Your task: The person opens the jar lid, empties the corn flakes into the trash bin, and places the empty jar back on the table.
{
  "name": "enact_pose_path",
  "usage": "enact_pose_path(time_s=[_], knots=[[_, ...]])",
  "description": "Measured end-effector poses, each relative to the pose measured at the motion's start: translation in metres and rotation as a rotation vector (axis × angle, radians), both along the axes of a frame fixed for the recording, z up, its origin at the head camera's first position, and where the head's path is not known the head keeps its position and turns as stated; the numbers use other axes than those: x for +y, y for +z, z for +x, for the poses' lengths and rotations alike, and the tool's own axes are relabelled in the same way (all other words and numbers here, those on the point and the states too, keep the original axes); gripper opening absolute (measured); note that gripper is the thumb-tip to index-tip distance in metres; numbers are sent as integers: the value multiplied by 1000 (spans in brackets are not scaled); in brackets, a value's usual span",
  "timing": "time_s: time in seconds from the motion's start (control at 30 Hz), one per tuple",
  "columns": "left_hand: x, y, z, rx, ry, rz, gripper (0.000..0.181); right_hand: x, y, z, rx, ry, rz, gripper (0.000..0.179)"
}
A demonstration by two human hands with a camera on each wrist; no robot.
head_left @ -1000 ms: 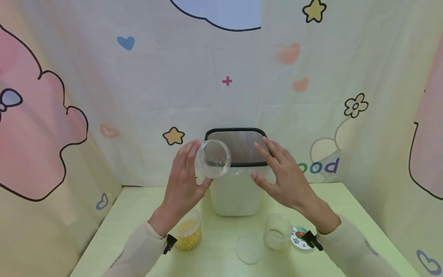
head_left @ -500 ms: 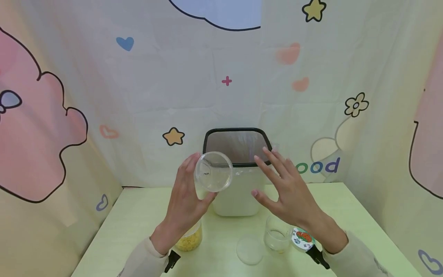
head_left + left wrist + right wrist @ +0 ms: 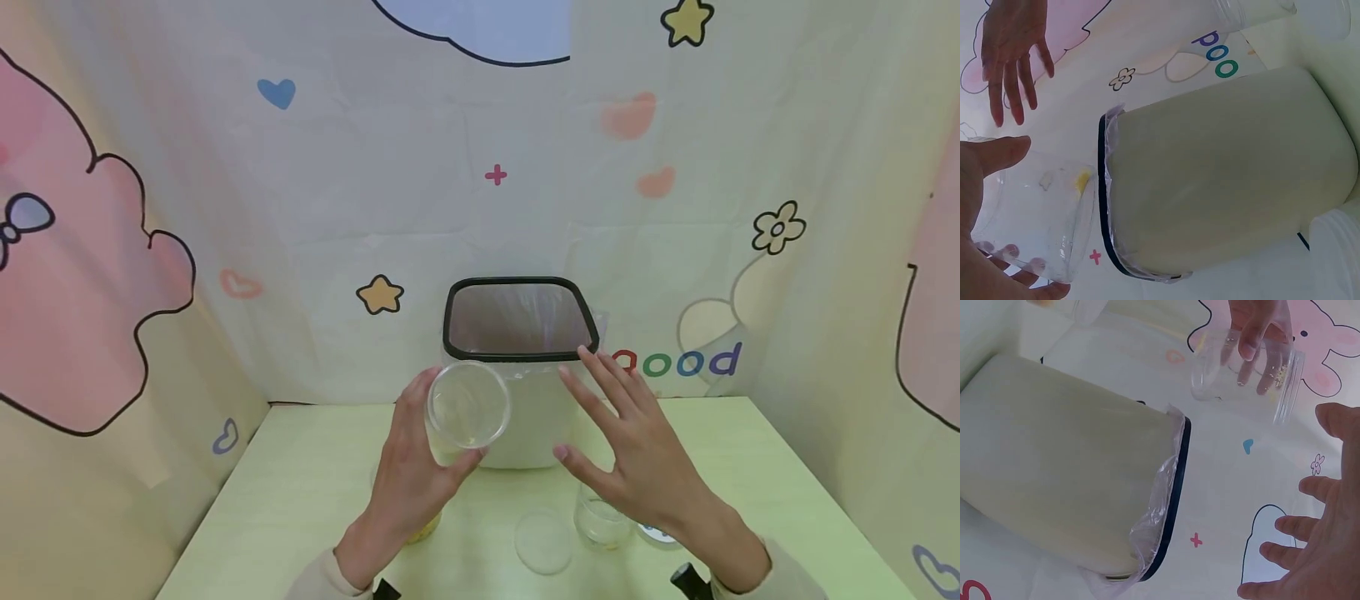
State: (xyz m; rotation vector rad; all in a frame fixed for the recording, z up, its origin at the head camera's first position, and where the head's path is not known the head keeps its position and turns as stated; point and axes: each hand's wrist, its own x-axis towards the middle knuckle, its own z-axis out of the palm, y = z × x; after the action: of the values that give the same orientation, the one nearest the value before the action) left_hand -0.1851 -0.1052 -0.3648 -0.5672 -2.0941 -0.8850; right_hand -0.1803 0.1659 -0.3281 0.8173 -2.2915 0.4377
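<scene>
My left hand (image 3: 412, 483) grips a clear plastic jar (image 3: 468, 404) by its side, with fingers and thumb curled round it. The jar is in front of the bin (image 3: 525, 429), just below its black rim. A yellow bit (image 3: 1082, 181) shows at one end of the jar in the left wrist view, and small pale crumbs (image 3: 1281, 376) appear near its threaded rim in the right wrist view. To the right, my right hand (image 3: 637, 450) hovers with spread fingers, apart from the jar and holding nothing. Its fingertips overlap the bin's front right corner in the head view.
A clear liner (image 3: 1160, 500) hangs over the bin's rim. On the table (image 3: 315, 467) are another clear jar (image 3: 600, 523), a translucent lid (image 3: 543, 542) and a printed lid (image 3: 660, 535). The left wrist mostly hides a jar of yellow flakes (image 3: 425, 531).
My left hand has lowered the jar from beside the bin's opening to below its rim, towards me. The right hand has also come down, still spread.
</scene>
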Motion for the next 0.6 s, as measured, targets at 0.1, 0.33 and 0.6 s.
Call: enact_pose_path(time_s=[0.1, 0.33, 0.6], knots=[[2, -5, 2, -20, 8, 11, 109, 1, -4, 4, 0, 2, 1, 75], [6, -19, 6, -72, -7, 44, 107, 1, -18, 10, -4, 16, 2, 73], [6, -38, 11, -132, -2, 83, 108, -1, -35, 14, -23, 4, 30, 75]])
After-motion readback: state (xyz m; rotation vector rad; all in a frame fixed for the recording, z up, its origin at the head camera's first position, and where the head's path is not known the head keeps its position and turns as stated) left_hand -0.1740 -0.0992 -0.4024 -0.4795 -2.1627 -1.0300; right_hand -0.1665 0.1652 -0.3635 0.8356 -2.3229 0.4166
